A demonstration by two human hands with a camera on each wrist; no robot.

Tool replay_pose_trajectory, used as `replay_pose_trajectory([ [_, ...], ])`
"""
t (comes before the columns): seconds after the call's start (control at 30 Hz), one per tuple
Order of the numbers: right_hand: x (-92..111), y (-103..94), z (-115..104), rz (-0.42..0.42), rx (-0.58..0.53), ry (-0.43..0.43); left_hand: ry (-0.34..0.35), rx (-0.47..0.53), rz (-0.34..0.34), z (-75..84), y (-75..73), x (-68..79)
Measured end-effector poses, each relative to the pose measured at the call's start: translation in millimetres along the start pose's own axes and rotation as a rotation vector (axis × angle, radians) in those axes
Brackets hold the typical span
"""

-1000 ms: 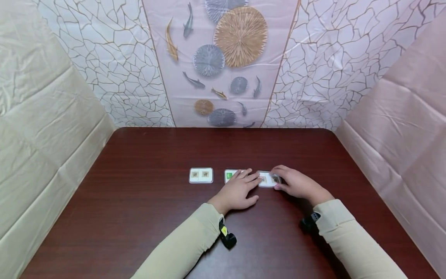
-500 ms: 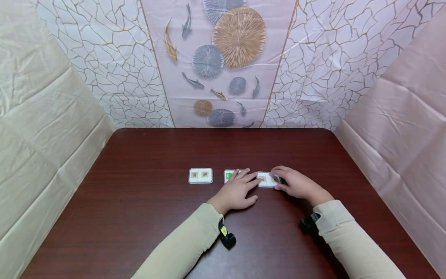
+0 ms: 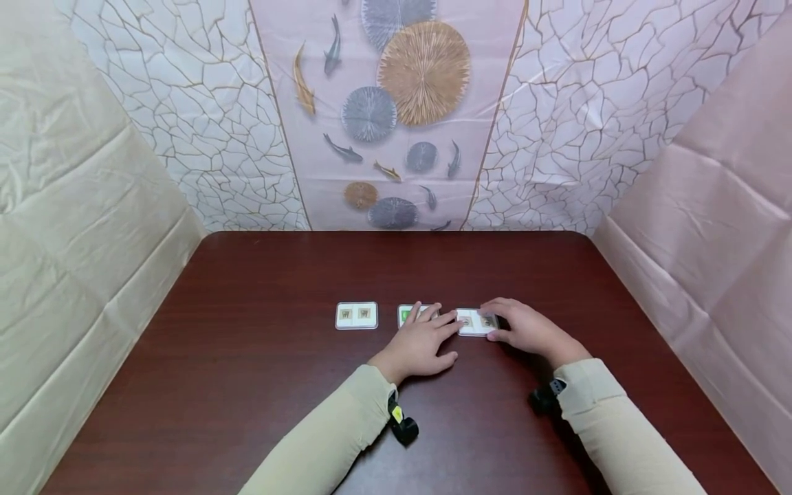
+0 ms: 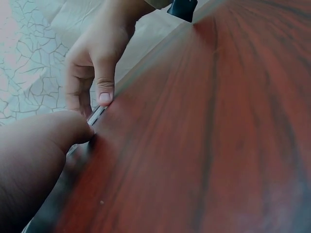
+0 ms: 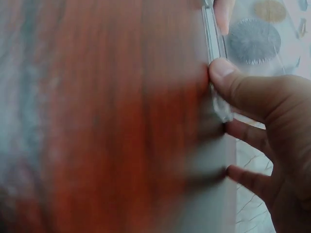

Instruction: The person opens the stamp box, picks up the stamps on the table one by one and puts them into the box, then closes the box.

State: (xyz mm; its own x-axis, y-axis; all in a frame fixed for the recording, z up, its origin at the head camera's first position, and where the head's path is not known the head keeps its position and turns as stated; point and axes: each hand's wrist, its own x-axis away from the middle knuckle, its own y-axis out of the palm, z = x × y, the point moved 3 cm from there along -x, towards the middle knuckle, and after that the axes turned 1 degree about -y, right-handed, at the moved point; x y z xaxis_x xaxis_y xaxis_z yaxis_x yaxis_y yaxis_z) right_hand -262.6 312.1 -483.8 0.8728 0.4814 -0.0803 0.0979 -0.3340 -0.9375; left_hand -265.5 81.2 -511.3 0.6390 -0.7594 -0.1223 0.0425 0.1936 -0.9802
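Note:
Three flat clear plastic cases with white inserts and small stamp-like squares lie in a row on the table. The left case (image 3: 356, 315) shows two brownish squares. Part of the middle case (image 3: 403, 315), with a green square, shows beyond my left hand (image 3: 421, 345), whose spread fingers lie over it. One left fingertip reaches the left edge of the right case (image 3: 474, 322). My right hand (image 3: 529, 330) grips that case at its right end, thumb on the near edge and fingers at the far one. In the right wrist view the thumb (image 5: 226, 73) presses the case's side.
The dark red wooden table (image 3: 247, 399) extends around the row. Patterned cloth (image 3: 421, 172) hangs behind it, with pale cloth walls on both sides. A black wrist camera (image 3: 405, 430) sits at the left cuff, another (image 3: 543, 400) at the right.

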Motion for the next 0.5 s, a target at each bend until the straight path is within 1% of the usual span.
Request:
replay_pose_trajectory([
  [0.2, 8.1, 15.9, 19.4, 0.111, -0.183, 0.022, -0.015, 0.0, 0.004, -1.7, 2.3, -0.2],
  [0.3, 8.3, 20.1, 23.3, 0.136, -0.247, 0.045, -0.025, 0.005, 0.004, -1.9, 1.4, 0.3],
  [0.37, 7.3, 22.3, 24.6, 0.149, -0.268, 0.049, -0.035, 0.001, 0.004, -1.2, 1.7, 0.5],
  [0.5, 5.7, 24.8, 25.0, 0.18, -0.262, 0.045, -0.056, -0.014, -0.001, 0.3, 3.2, 0.1],
])
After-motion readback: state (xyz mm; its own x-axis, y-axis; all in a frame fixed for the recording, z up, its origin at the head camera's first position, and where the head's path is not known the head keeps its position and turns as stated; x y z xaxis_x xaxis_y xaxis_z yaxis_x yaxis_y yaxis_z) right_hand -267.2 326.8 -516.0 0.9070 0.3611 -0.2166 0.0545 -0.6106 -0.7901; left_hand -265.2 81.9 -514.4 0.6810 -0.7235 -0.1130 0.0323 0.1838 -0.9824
